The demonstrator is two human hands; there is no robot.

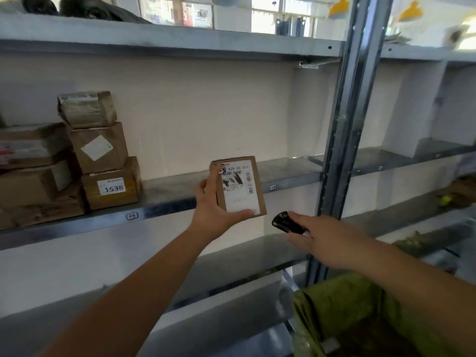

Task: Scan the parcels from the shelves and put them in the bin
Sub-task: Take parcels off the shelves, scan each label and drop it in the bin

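With your left hand gripping the parcel label-out before the shelf, tilt the scanner — clasped in your right hand — squarely at the barcode, then drop it in the bin.

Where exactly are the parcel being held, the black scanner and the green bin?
parcel (240, 185): head view, on its white shipping label.
scanner (283, 222): head view, on its black body ahead of the fingers.
bin (342, 305): head view, on its green liner near the rim.
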